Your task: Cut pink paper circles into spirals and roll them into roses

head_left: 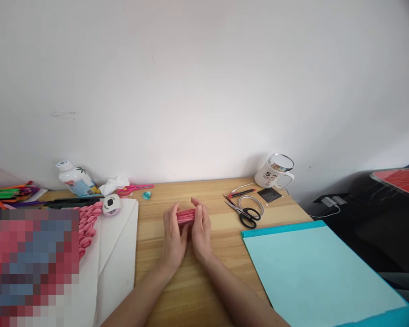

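Observation:
Between my two hands, over the middle of the wooden table [150,254], is a small pink bundle [186,216] with fine lines running across it. I cannot tell whether these lines are thin sheets or strands. My left hand [173,236] curls around its left end. At its right end my right hand [201,231] presses with the thumb on top and the fingers behind. The palms face each other, and the lower part of the bundle is partly hidden by the hands.
Black-handled scissors [247,217], a pencil [241,193], a dark card [269,195] and a white mug [274,172] are at the right. Light-blue sheets [313,272] cover the front right. Leftward lie white paper [117,254], pink twisted pieces [88,227], pink scissors [132,188] and a bottle [75,179].

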`<state>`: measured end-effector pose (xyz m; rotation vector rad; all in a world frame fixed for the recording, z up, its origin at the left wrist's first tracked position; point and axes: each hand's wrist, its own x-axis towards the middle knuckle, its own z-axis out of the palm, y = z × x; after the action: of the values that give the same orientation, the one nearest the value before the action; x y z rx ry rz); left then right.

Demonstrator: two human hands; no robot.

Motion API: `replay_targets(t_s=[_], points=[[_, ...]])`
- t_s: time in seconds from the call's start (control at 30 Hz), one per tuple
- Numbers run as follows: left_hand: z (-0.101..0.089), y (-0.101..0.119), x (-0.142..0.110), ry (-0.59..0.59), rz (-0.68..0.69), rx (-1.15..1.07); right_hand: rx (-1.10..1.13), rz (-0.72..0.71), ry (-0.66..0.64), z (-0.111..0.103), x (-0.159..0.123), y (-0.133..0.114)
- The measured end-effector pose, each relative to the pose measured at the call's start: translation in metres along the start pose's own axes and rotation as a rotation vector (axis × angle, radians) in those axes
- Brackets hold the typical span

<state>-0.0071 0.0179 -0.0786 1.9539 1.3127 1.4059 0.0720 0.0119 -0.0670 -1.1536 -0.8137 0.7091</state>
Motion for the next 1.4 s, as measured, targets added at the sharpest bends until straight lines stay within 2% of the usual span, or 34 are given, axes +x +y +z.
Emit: replay_targets(t_s=[0.13, 0.27, 0.37, 0.47, 0.53, 0.63, 0.73, 0.8, 0.87, 1.0, 1.1, 1.2, 1.4], points=[[-0.001, -0.002, 0.001, -0.014, 0.003, 0.031, -0.001, 0.034, -0.017, 0.001, 0.003, 0.000], [-0.004, -0.001, 0.004, -0.015, -0.040, 0.006, 0.029, 0.103, 0.046, 0.001, 0.009, 0.004], [-0.005, 0.001, 0.005, -0.023, -0.124, -0.052, 0.046, 0.158, 0.126, -0.001, 0.015, 0.010], [-0.006, 0.002, 0.007, -0.106, -0.216, -0.082, 0.056, 0.190, 0.167, -0.003, 0.017, 0.014], [-0.008, 0.003, 0.010, -0.120, -0.250, -0.057, 0.052, 0.184, 0.144, -0.004, 0.016, 0.012], [-0.014, 0.004, 0.015, -0.042, -0.273, 0.000, 0.030, 0.153, 0.091, -0.003, 0.011, 0.002], [-0.021, 0.004, 0.020, -0.021, -0.279, 0.028, -0.026, -0.005, -0.017, -0.003, 0.004, -0.008], [-0.024, 0.004, 0.022, -0.036, -0.270, 0.036, -0.115, -0.160, -0.132, -0.003, 0.000, -0.011], [-0.025, 0.003, 0.023, -0.033, -0.265, 0.046, -0.198, -0.225, -0.208, -0.002, -0.001, -0.008], [-0.021, 0.000, 0.020, 0.017, -0.230, 0.059, -0.145, -0.072, -0.160, -0.002, 0.002, 0.003], [-0.016, -0.003, 0.016, 0.034, -0.101, 0.067, -0.043, 0.026, -0.140, -0.002, 0.004, 0.007], [-0.015, -0.007, 0.013, 0.054, 0.006, 0.114, -0.038, 0.012, -0.162, -0.002, 0.002, 0.005], [-0.016, -0.008, 0.014, 0.008, 0.081, 0.127, -0.090, 0.021, -0.160, 0.000, -0.002, 0.007]])
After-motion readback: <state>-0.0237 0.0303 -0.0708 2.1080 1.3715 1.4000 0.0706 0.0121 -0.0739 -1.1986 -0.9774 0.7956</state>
